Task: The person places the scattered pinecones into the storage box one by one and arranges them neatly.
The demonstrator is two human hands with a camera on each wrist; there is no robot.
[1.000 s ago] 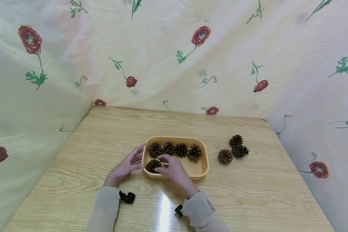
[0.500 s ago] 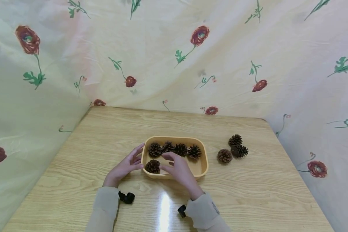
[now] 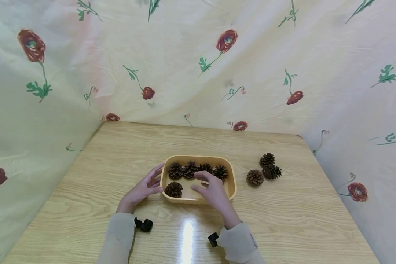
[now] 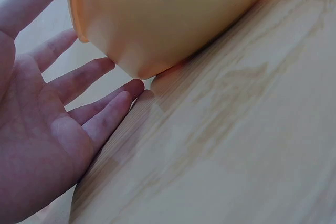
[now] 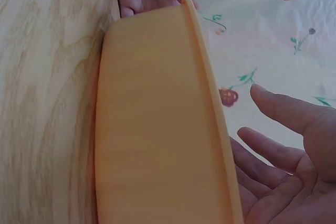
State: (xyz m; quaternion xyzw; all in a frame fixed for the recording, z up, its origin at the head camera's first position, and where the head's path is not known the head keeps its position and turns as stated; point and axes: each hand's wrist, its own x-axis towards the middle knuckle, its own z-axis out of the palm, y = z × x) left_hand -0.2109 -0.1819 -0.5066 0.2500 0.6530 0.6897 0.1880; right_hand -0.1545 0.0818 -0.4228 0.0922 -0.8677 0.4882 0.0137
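An orange-yellow oblong tray (image 3: 198,201) stands on the table with several brown pine cones in it. Along its back side is a row of them, ending at the right with a spiky pine cone (image 3: 220,172). One pine cone (image 3: 173,189) sits alone in the front left corner. My left hand (image 3: 145,189) rests at the tray's left end, its fingers extended along the wall (image 4: 168,19). Over the tray's front right part hovers my right hand (image 3: 212,187), thumb and fingers spread apart and holding nothing. It partly covers the back row in the head view.
Right of the tray, a loose pine cone (image 3: 255,178) lies on the wooden table (image 3: 300,209) beside two more, the upper pine cone (image 3: 267,160) and the darker pine cone (image 3: 272,171). Flowered cloth (image 3: 184,66) hangs behind and at both sides of the table.
My right hand has let go of the front left pine cone and drawn away to the right, its fingers spreading. The left hand has stayed at the tray's end.
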